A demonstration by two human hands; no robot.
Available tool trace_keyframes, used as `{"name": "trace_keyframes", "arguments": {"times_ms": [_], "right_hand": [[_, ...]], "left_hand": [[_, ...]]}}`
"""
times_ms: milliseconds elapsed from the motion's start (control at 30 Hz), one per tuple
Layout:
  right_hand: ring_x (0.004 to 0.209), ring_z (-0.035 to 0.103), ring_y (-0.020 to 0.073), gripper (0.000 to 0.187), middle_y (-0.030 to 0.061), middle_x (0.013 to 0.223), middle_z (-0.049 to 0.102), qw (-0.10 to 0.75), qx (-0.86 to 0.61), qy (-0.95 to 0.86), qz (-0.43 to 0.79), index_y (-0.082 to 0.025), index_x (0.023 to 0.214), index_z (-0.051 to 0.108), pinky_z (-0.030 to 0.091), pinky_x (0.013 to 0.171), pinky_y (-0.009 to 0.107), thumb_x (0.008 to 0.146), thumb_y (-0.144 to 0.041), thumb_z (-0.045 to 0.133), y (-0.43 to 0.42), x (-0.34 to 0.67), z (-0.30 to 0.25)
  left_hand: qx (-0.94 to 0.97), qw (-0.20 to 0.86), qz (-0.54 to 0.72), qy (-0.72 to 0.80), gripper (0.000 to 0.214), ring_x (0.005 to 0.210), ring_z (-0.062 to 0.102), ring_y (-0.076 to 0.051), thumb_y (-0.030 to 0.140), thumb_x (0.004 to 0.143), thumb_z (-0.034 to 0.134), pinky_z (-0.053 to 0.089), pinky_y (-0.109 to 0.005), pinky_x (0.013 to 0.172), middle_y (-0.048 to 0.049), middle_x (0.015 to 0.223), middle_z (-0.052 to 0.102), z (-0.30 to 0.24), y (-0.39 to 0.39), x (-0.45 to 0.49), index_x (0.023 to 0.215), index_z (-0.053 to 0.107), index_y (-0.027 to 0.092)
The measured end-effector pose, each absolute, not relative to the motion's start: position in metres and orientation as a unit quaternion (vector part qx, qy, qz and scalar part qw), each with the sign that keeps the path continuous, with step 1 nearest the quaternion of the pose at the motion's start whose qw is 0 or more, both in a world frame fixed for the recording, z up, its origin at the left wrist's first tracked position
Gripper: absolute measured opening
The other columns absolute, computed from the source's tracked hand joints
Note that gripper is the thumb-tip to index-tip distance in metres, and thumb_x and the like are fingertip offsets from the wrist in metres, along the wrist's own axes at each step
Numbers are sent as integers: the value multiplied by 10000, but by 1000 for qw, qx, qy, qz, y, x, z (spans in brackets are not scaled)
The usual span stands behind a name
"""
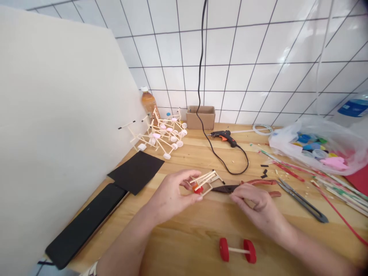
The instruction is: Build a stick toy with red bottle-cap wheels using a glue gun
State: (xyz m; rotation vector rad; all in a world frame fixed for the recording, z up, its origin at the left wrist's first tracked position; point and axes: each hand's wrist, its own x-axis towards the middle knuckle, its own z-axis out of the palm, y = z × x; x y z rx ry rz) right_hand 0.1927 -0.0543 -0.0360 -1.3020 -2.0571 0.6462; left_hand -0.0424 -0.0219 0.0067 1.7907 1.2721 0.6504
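My left hand [169, 195] pinches a small frame of glued wooden sticks [205, 182] between thumb and fingers, with a red plastic cap [198, 189] at its lower end. My right hand [255, 203] lies over a pair of red-handled pliers [247, 186] and grips them, their black jaws pointing toward the stick frame. On the wood below my hands rests a wheel-and-axle piece [237, 250], made of two red bottle caps joined by a wooden stick.
A larger stick structure with white and pink caps [161, 134] stands at the back left, near an orange-filled bottle [149, 102]. A black glue gun [224, 138] with its cord, a cardboard box, black sheets, scissors, coloured sticks and a plastic bag of caps lie around the wooden table.
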Motion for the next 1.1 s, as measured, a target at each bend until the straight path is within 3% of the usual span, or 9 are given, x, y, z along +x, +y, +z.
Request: {"name": "trace_keyframes", "arguments": {"times_ms": [300, 467, 600, 733, 867, 1000, 1100], "right_hand": [[537, 547, 136, 190, 21, 558, 610, 329, -550, -695, 327, -175, 561, 575, 417, 524, 242, 737, -248, 568, -59, 199, -43], [524, 522, 131, 202, -1, 542, 583, 326, -589, -677, 297, -186, 558, 518, 393, 501, 236, 738, -275, 541, -56, 189, -38], [560, 520, 132, 203, -5, 575, 572, 323, -569, -702, 281, -189, 590, 500, 401, 541, 243, 778, -265, 512, -58, 183, -36], [560, 511, 128, 207, -10, 579, 565, 325, -562, -706, 281, -191, 604, 498, 394, 539, 236, 798, -264, 500, -59, 183, -35], [571, 516, 128, 200, -11, 589, 565, 325, -557, -707, 290, -189, 614, 501, 392, 541, 229, 801, -260, 502, -61, 184, -33], [591, 518, 129, 215, -9, 600, 560, 318, -551, -709, 304, -186, 616, 501, 398, 570, 232, 813, -271, 490, -61, 185, -34], [593, 508, 127, 209, -14, 600, 548, 318, -546, -707, 318, -185, 626, 507, 392, 571, 232, 813, -277, 489, -60, 184, -34]], "left_hand": [[695, 438, 259, 508, 498, 858, 600, -182, 264, 631, 709, 492, -311, 796, -62, 1034, 654, 4, -19, -46, 1110, 594, 184], [713, 414, 262, 501, 492, 876, 607, -191, 225, 610, 723, 486, -321, 810, -44, 1070, 653, 5, -21, -37, 1086, 602, 207], [743, 327, 287, 508, 433, 890, 606, -200, 268, 635, 718, 492, -328, 787, -52, 1056, 645, -4, -23, -32, 1044, 587, 205], [791, 140, 337, 490, 343, 877, 596, -205, 280, 640, 718, 479, -337, 791, -53, 947, 629, -17, -27, -31, 909, 526, 189], [804, 45, 288, 518, 401, 751, 603, -208, 353, 624, 734, 483, -314, 662, -26, 802, 612, -23, -35, -29, 878, 463, 201], [815, -35, 261, 516, 505, 852, 596, -269, 338, 616, 749, 477, -379, 747, -89, 907, 609, -22, -43, -26, 993, 454, 179], [806, -4, 263, 530, 589, 925, 583, -286, 344, 596, 761, 475, -401, 787, -109, 989, 598, -21, -43, -27, 1051, 429, 171]]}}
